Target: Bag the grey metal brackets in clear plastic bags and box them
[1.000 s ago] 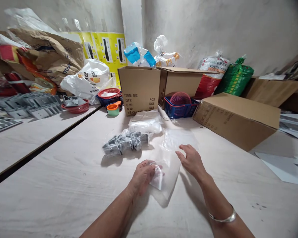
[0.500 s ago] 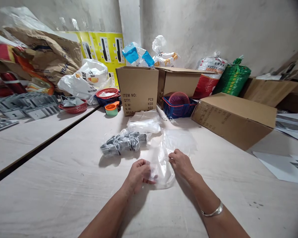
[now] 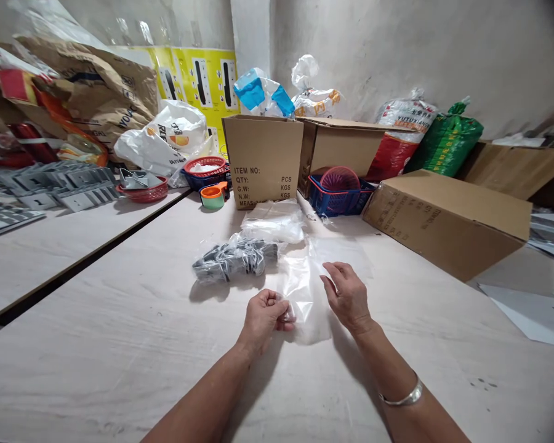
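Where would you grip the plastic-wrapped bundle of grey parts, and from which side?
Around the bundle's middle, from above on the near side, probably with the left hand: it lies flat and long, its middle is packed, and the loose plastic ends would likely slip.

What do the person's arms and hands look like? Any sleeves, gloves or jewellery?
Both forearms are bare, with no sleeves, and the left hand and right hand wear no gloves. A shiny silver-coloured bangle circles the right wrist.
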`<action>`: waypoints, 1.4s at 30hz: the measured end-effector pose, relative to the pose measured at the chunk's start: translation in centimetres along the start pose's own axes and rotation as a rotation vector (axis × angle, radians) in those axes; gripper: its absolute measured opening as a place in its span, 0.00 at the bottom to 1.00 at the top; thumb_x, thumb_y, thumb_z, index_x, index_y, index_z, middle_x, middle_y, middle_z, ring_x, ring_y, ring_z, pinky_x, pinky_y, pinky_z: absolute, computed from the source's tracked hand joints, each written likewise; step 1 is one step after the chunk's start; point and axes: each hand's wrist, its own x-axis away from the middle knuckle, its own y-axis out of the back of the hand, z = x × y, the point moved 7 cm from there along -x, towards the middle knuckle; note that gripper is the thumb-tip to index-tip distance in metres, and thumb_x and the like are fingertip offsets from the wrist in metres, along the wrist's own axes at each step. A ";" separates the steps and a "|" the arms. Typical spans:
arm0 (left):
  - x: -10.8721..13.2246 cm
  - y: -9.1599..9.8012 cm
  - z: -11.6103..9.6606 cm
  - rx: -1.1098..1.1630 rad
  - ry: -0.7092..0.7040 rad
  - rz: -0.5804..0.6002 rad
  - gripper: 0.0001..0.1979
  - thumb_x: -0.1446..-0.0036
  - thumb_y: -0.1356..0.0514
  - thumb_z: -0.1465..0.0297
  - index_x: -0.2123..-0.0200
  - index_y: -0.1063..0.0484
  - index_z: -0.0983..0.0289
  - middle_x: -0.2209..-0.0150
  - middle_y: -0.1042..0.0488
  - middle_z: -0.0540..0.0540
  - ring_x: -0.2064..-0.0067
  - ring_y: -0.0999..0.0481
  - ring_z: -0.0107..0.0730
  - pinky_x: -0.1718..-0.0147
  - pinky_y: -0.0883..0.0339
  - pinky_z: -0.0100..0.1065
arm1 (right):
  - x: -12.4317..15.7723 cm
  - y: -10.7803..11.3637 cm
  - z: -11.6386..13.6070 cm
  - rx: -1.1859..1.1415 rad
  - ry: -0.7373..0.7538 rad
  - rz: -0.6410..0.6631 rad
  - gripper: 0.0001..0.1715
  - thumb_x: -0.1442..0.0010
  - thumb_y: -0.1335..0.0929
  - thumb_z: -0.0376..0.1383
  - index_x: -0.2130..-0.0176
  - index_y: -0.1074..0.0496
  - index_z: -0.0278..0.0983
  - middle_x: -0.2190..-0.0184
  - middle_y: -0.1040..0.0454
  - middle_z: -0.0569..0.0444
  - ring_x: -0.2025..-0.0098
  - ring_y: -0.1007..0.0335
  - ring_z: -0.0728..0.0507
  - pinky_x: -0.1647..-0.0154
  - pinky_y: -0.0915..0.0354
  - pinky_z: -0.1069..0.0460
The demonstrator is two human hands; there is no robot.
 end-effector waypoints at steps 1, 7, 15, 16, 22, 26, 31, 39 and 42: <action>0.0 0.1 0.0 0.013 -0.006 -0.011 0.15 0.59 0.34 0.67 0.73 0.37 0.65 0.81 0.31 0.47 0.79 0.27 0.30 0.81 0.31 0.33 | -0.1 0.4 0.3 -0.060 0.004 -0.013 0.13 0.38 0.40 0.35 0.54 0.32 0.36 0.58 0.33 0.47 0.59 0.35 0.44 0.60 0.38 0.50; -0.3 0.1 0.1 0.065 -0.028 -0.048 0.19 0.58 0.33 0.63 0.69 0.39 0.63 0.80 0.32 0.45 0.82 0.30 0.27 0.84 0.33 0.31 | 0.1 1.4 5.0 -0.262 0.209 0.190 0.16 0.43 0.34 0.45 0.61 0.33 0.35 0.59 0.34 0.46 0.57 0.37 0.42 0.58 0.39 0.49; -0.5 0.3 0.3 0.042 -0.046 -0.045 0.22 0.57 0.35 0.58 0.66 0.41 0.62 0.80 0.34 0.45 0.82 0.31 0.28 0.85 0.35 0.30 | 1.1 -0.7 6.1 0.006 0.224 0.387 0.02 0.46 0.36 0.29 0.67 0.34 0.34 0.62 0.33 0.48 0.62 0.37 0.44 0.63 0.43 0.51; -0.4 0.3 0.2 0.003 -0.057 -0.047 0.23 0.57 0.35 0.57 0.64 0.41 0.62 0.80 0.34 0.45 0.82 0.31 0.29 0.85 0.36 0.30 | 1.0 -0.8 5.7 0.039 0.204 0.371 0.04 0.45 0.37 0.27 0.69 0.34 0.34 0.63 0.33 0.48 0.63 0.37 0.45 0.65 0.43 0.52; 1.3 0.3 -2.7 -0.449 -0.505 -0.122 0.36 0.61 0.32 0.64 0.48 0.41 0.60 0.71 0.33 0.47 0.78 0.35 0.23 0.76 0.38 0.28 | 0.5 0.1 5.1 0.168 0.249 0.189 0.09 0.39 0.40 0.29 0.69 0.33 0.33 0.60 0.31 0.45 0.65 0.37 0.44 0.66 0.44 0.51; 1.6 0.4 -3.1 -0.563 -0.605 -0.175 0.29 0.58 0.35 0.67 0.49 0.36 0.60 0.61 0.34 0.53 0.76 0.38 0.23 0.71 0.38 0.31 | 0.6 0.8 6.3 0.129 0.356 0.148 0.11 0.39 0.41 0.28 0.69 0.33 0.34 0.57 0.31 0.43 0.60 0.37 0.43 0.62 0.44 0.49; 0.5 1.0 -2.7 -0.510 -0.548 -0.175 0.14 0.56 0.40 0.73 0.62 0.28 0.62 0.72 0.33 0.51 0.73 0.36 0.30 0.68 0.41 0.31 | 1.2 0.1 7.5 0.074 0.408 0.231 0.08 0.41 0.40 0.28 0.69 0.33 0.34 0.58 0.32 0.45 0.59 0.37 0.43 0.62 0.44 0.49; 1.2 -0.2 -3.4 -0.871 -0.721 -0.149 0.08 0.48 0.47 0.72 0.69 0.27 0.60 0.64 0.35 0.56 0.67 0.32 0.33 0.64 0.36 0.33 | 0.8 -1.1 4.3 0.396 0.061 0.305 0.14 0.51 0.41 0.19 0.68 0.35 0.35 0.69 0.33 0.49 0.69 0.38 0.43 0.70 0.49 0.50; 1.5 0.2 -3.8 -0.835 -0.741 -0.192 0.08 0.47 0.46 0.70 0.66 0.27 0.59 0.58 0.36 0.58 0.66 0.31 0.33 0.63 0.35 0.34 | 0.4 0.0 3.9 0.393 -0.008 0.230 0.08 0.43 0.40 0.26 0.65 0.35 0.35 0.68 0.33 0.49 0.69 0.37 0.43 0.71 0.48 0.51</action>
